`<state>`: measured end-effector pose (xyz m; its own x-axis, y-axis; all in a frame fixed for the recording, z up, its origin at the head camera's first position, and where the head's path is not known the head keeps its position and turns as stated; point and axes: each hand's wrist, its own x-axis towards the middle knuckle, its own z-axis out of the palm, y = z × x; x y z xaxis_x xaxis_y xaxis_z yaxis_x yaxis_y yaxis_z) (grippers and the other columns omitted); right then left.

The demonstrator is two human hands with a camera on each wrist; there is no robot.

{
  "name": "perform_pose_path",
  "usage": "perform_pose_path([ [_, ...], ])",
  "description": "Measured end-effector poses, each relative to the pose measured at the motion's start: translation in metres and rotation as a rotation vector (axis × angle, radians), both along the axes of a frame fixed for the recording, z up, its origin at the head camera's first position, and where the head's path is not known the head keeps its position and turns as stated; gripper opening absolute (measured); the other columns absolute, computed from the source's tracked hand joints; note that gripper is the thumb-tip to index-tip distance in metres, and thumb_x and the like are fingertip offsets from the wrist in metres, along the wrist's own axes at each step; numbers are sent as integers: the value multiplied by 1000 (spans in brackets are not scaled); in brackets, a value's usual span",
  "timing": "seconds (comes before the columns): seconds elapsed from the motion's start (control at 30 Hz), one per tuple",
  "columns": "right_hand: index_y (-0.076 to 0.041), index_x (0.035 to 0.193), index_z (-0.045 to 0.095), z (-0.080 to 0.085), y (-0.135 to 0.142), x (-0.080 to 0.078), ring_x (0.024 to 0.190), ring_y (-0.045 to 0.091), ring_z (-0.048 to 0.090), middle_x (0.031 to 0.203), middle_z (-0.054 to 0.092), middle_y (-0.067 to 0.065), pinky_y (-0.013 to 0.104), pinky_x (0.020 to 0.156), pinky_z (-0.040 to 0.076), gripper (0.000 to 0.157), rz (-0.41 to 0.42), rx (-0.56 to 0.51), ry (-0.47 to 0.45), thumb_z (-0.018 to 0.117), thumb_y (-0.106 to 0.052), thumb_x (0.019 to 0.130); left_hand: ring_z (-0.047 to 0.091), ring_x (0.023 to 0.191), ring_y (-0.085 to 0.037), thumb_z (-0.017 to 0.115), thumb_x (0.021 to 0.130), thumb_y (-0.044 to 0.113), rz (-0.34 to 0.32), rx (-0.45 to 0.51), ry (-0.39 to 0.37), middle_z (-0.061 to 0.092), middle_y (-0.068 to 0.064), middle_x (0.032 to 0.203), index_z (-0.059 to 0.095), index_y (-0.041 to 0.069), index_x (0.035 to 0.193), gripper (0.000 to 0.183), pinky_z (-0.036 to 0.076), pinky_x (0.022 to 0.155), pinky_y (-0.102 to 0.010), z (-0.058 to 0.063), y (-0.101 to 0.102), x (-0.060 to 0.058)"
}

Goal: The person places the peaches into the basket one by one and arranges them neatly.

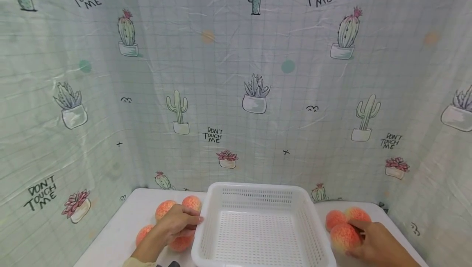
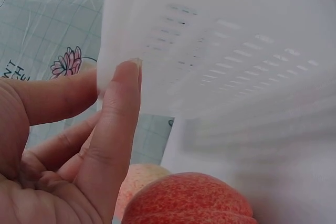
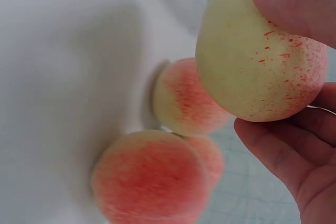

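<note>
A white perforated plastic basket (image 1: 258, 186) stands in the middle of the table, with nothing in it. At its left rim, my left hand (image 1: 180, 222) pinches the edge between thumb and fingers, which the left wrist view shows against the basket wall (image 2: 157, 95). My right hand (image 1: 374, 244) holds a peach (image 1: 345, 237) to the right of the basket. In the right wrist view the held peach (image 3: 252, 56) turns a pale yellow-green side to the camera, gripped between thumb and fingers. Other peaches, such as a redder peach (image 3: 152, 177), lie beneath it.
Several peaches lie left of the basket around my left hand, among them a peach (image 1: 191, 203) at the back and a peach (image 1: 143, 234) farther left. Two more peaches, one nearer the basket (image 1: 335, 220), sit behind the held peach. A cactus-print curtain (image 1: 236, 74) surrounds the white table (image 1: 118, 234).
</note>
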<state>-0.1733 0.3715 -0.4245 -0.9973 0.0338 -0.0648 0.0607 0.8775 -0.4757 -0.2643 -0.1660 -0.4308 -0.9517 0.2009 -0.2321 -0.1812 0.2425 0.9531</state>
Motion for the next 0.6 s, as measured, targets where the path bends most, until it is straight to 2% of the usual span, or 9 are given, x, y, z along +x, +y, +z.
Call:
perform_pose_path([
  [0.1,8,133,63,8,-1,1,87,13,61,106,75,2,25,68,56,80,9,16,19,96,-27,68,74,75,-14,78,91,8,0,20,-10,78,-10,89,70,-9,116,32,62,61,-24,0,-1,1],
  [0.3,2,122,69,22,1,1,77,-2,55,96,73,-3,19,64,51,69,147,77,168,96,-33,69,74,74,-13,78,90,8,-11,44,-5,77,-10,88,69,-9,116,32,62,61,-24,-3,-4,1],
  [0.5,1,128,69,36,-5,-7,86,9,59,110,75,2,19,69,54,78,62,57,80,97,-40,67,72,74,-12,79,90,9,-19,68,0,77,-8,86,72,-8,113,29,62,62,-24,-6,-4,1],
  [0.53,2,128,69,38,-6,-7,87,9,59,112,75,3,19,69,54,79,66,58,82,97,-40,67,72,73,-12,79,90,9,-16,68,0,76,-8,86,72,-7,112,29,62,62,-24,-6,-4,0],
  [0.6,4,126,69,42,-5,-7,87,4,61,113,76,5,19,69,55,76,126,68,135,96,-39,69,70,72,-12,79,90,9,-11,68,-3,75,-8,85,73,-7,111,27,62,61,-23,-7,-4,0],
])
